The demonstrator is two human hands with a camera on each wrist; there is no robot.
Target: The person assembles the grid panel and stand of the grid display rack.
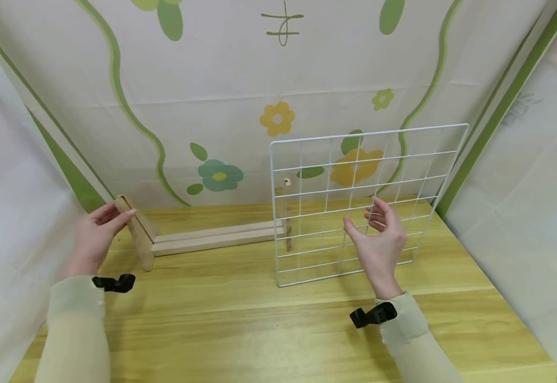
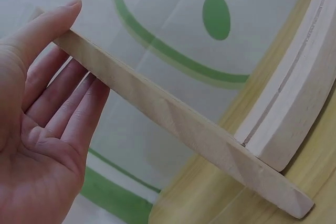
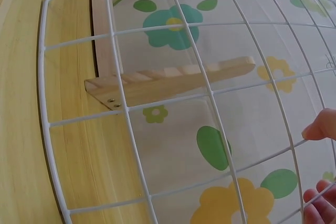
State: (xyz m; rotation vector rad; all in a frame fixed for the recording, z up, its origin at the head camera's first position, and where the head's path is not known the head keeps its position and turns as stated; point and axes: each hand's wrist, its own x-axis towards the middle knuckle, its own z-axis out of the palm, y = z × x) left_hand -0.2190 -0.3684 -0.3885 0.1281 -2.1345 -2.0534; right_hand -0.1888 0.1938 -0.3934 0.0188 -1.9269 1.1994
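Observation:
A wooden stand has a grooved crossbar (image 1: 216,238) between two uprights. My left hand (image 1: 95,236) grips the top of the left upright (image 1: 139,239); in the left wrist view the thumb lies over one edge and the fingers over the other. A white wire grid panel (image 1: 323,215) stands upright on the right, overlapping the stand's right end in the head view. My right hand (image 1: 379,250) holds the grid near its middle. The fingers (image 3: 320,208) pass behind the wires, with the thumb on the near side. The right upright (image 3: 173,80) shows through the mesh.
A wood-grain table (image 1: 259,330) lies under everything. White cloth with flowers and green bands (image 1: 240,69) hangs behind it, and plain whitish cloth (image 1: 537,175) hangs at the sides. Each wrist wears a black camera (image 1: 374,315).

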